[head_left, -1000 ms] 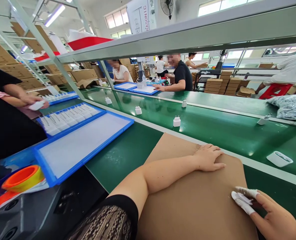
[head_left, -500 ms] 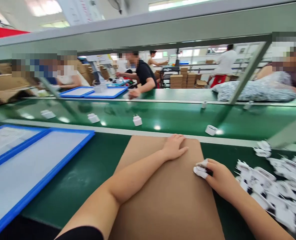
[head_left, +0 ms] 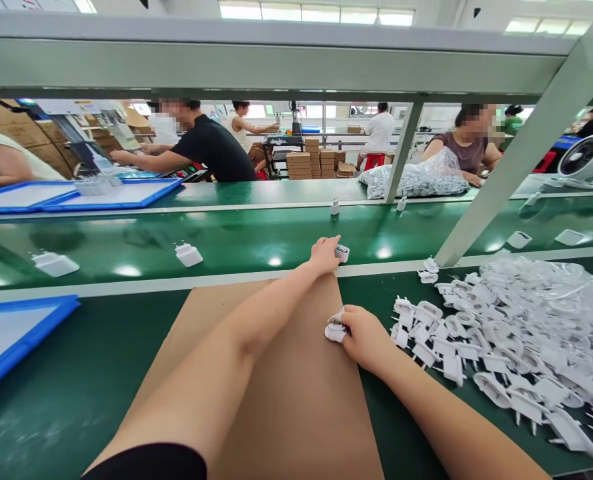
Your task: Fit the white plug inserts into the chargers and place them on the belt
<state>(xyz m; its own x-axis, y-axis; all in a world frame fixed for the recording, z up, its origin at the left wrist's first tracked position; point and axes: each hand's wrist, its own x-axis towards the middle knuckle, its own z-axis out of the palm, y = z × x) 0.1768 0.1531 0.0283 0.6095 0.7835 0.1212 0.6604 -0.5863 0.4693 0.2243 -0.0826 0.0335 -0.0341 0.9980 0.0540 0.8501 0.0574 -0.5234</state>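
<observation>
My left hand [head_left: 323, 256] reaches over the far end of a brown cardboard sheet [head_left: 276, 380] to the green belt. Its fingers and thumb are around a white charger housing [head_left: 343, 253], whose open end shows. Nearer to me, above the cardboard's right edge, my right hand [head_left: 369, 339] is closed. Between its thumb and fingertips is a white plug cover [head_left: 335, 330] with some metal showing; white coverings are on the fingertips. To the right of that hand lies a heap of white plug covers with pins [head_left: 456, 347].
White chargers [head_left: 189, 254] sit spaced along the green belt [head_left: 236, 233]. A blue-rimmed tray [head_left: 21, 333] lies at left. Slanting posts [head_left: 501, 147] and a crossbar [head_left: 276, 67] stand before me. A clear plastic bag [head_left: 551, 273] lies over the heap. Co-workers sit beyond the belt.
My left hand has gone from spread above the cardboard to the belt and onto a charger housing. My right hand keeps its plug cover. The view has turned right.
</observation>
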